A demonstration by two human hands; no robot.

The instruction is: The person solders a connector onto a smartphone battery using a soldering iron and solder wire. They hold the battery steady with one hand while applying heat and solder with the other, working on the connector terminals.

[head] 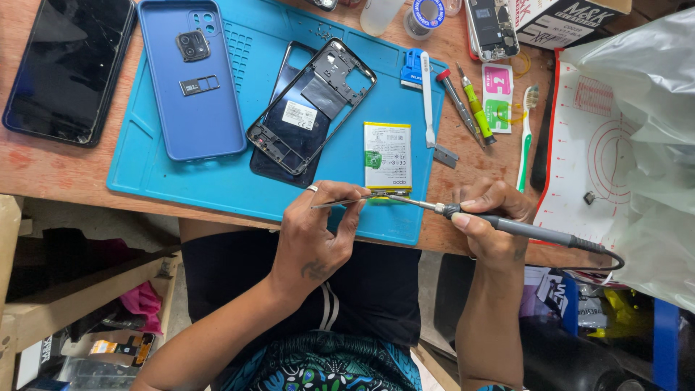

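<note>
My left hand (315, 235) pinches thin metal tweezers (347, 202) whose tips reach the lower edge of a white and yellow phone battery (387, 156) lying on the blue work mat (156, 170). My right hand (492, 217) grips a grey soldering iron (536, 232); its metal tip meets the tweezers at the battery's lower edge. A black phone frame (313, 101) lies tilted over a dark back panel to the left of the battery.
A blue phone case (190, 80) with a camera module lies on the mat's left. A black phone (69, 69) rests far left. Screwdrivers (470, 108), a white spudger (427, 98), a toothbrush (525, 137) and a plastic bag (644, 145) are at the right.
</note>
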